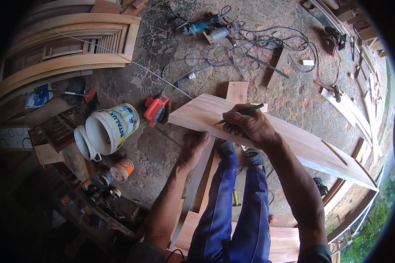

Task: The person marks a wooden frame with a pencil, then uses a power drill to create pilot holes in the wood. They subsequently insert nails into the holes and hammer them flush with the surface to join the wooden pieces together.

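Observation:
A long, pale wooden board [294,142] lies at a slant in front of me. My right hand [252,127] pinches a green pencil [250,110], its point at the board's top face near the left end. At the near edge, my left hand [194,148] is closed against the board, thumb by the rim and the other fingers mostly hidden. Just beside that hand, a long wooden piece [193,193] runs back toward me from under the board. A thin dark strip [335,152] rests on the board's right part.
A red power tool [156,109] and a white bucket [114,127] stand left of the board. Beyond it lie a blue power tool [202,25], tangled cords [250,48] and wood offcuts [278,68]. Wooden frames [70,55] are stacked far left. An orange tin [122,170] sits near left.

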`<state>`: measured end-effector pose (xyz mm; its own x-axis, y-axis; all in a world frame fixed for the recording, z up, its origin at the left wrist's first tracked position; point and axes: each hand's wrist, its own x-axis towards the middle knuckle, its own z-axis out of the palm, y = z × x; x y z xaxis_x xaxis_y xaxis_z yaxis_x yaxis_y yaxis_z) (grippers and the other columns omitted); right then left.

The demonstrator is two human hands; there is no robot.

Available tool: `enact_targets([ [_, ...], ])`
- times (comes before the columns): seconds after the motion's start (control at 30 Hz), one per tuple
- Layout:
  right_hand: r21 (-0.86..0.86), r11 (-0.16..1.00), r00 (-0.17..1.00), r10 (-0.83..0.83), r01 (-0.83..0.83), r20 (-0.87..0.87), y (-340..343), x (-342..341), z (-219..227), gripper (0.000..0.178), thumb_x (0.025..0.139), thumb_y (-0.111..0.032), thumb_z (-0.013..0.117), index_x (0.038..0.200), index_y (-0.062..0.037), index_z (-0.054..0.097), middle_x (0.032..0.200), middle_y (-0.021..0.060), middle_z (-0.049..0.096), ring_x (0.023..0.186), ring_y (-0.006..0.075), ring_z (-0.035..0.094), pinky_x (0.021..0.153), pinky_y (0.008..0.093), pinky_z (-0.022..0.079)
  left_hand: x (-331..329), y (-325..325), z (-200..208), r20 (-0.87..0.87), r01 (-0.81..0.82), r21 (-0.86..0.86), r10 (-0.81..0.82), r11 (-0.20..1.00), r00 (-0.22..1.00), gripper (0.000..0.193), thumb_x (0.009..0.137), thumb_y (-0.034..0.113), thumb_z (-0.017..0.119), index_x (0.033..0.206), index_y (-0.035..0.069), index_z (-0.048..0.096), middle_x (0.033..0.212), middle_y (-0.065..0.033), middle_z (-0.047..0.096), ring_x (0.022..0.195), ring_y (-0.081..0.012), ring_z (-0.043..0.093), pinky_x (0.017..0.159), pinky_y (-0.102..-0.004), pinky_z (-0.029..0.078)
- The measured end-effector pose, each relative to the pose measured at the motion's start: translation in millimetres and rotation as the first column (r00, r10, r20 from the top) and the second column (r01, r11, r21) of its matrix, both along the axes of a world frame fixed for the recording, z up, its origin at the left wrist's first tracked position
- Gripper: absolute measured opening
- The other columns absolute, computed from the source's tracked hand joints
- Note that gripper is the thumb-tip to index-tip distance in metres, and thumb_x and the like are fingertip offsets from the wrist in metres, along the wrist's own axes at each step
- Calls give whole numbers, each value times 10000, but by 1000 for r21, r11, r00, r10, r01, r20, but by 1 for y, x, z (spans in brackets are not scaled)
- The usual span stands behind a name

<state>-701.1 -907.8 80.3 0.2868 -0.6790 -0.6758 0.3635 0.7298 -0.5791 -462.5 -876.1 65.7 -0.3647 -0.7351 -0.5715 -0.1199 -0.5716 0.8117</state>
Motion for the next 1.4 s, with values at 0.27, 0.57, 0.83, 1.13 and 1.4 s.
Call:
enact_targets([
  [0.27,178,984,1000,1,-1,2,-9,-7,-4,213,938,-254,692,963,-44,669,845,60,697,727,112,656,653,265,536,-3,-1,6,41,-12,9,12,1000,999,507,1009,389,557,1294,-30,574,1254,-97,604,1194,-175,507,1057,-344,361],
  [0.57,310,950,994,-69,40,86,-11,0,-9,186,918,-224,711,926,-63,617,814,47,656,682,116,618,586,249,526,-5,0,6,41,-3,-88,7,996,999,488,1027,380,518,1263,-44,575,1161,-85,617,1086,-155,524,989,-326,399],
  [0.83,284,958,995,-5,-24,101,-11,-1,-12,195,931,-238,702,978,-60,636,885,52,675,773,115,630,660,257,520,-5,0,6,47,7,-69,-3,998,999,507,1033,388,501,1287,-46,562,1221,-105,610,1152,-177,519,1035,-335,377],
  [1.13,277,959,995,41,-63,86,-11,-2,-11,201,939,-255,690,994,-65,656,910,45,683,809,112,639,691,251,521,-6,-3,13,33,28,-39,-27,999,999,569,1030,414,504,1349,-58,517,1324,-135,574,1252,-206,490,1091,-343,339],
  [1.4,248,964,995,84,-95,52,-10,0,-17,209,933,-270,694,992,-71,668,905,34,686,792,104,634,666,256,518,-7,0,9,20,-10,-53,11,999,1000,570,1032,412,506,1357,-56,513,1336,-133,569,1266,-210,483,1106,-345,327],
])
